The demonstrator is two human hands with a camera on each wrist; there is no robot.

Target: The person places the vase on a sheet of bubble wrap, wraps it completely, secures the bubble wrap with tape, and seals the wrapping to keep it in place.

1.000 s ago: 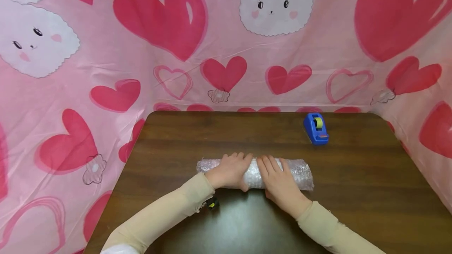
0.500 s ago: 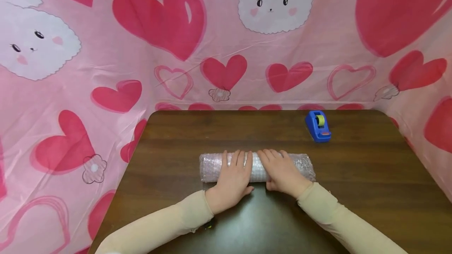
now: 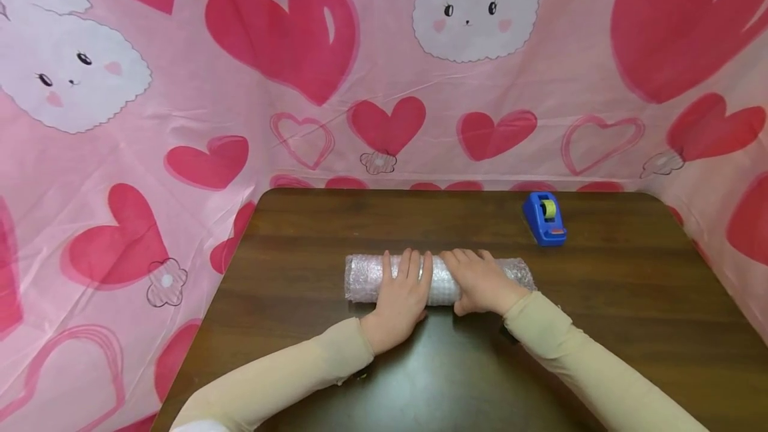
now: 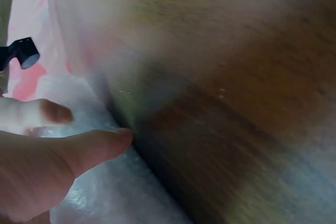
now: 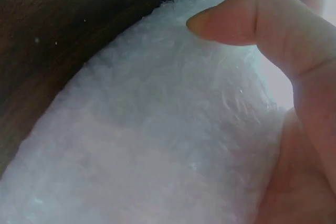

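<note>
A roll of bubble wrap point(image 3: 445, 285) lies crosswise on the table in the head view. My left hand point(image 3: 396, 305) rests on its left half, fingers straight and spread over the top. On the right half, my right hand point(image 3: 483, 282) holds the roll, fingers bent over the top and thumb on the near side. Up close in the right wrist view, the bent thumb point(image 5: 231, 22) touches the cloudy bubble wrap point(image 5: 131, 145). The left wrist view has the left thumb point(image 4: 100, 148) along the bubble wrap point(image 4: 115, 187), near the tabletop. Whatever lies inside the roll is hidden.
A blue tape dispenser point(image 3: 546, 222) with yellowish tape stands behind the roll, toward the back right of the brown wooden table point(image 3: 300, 225). A pink cloth with hearts and rabbits point(image 3: 312, 72) hangs around the table's back and sides.
The roll has moved slightly away toward the table's back, both hands going with it. The left hand's fingers have straightened, and its palm sits nearer the roll's front side.
</note>
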